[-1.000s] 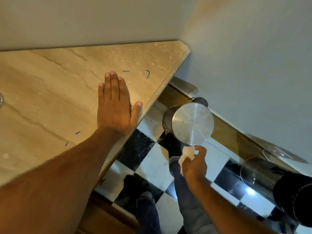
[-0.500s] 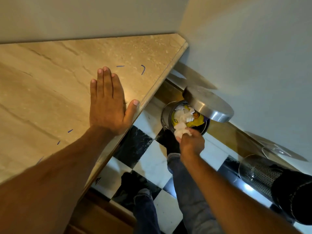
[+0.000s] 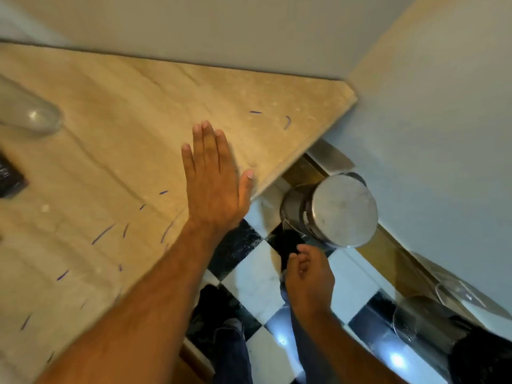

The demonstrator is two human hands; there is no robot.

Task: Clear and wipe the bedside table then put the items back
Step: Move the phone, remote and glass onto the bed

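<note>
The beige marble table top (image 3: pixel 116 128) fills the left half of the view and carries several short blue pen marks. My left hand (image 3: pixel 214 178) lies flat on it near the right edge, fingers together, holding nothing. My right hand (image 3: pixel 307 275) hangs over the checkered floor just in front of a small steel pedal bin (image 3: pixel 329 209); its fingers are loosely curled and empty. The bin's lid is down. The white tissue is not in sight.
A clear glass object (image 3: pixel 30 112) and a dark flat object (image 3: pixel 8 176) sit at the table's far left. A perforated steel cylinder (image 3: pixel 432 331) stands on the floor at lower right. My legs and feet are below, on black-and-white tiles (image 3: pixel 249 278).
My right hand let the white tissue go into the open bin and drew back empty. The bin's lid has dropped shut. The view swung left, showing more table.
</note>
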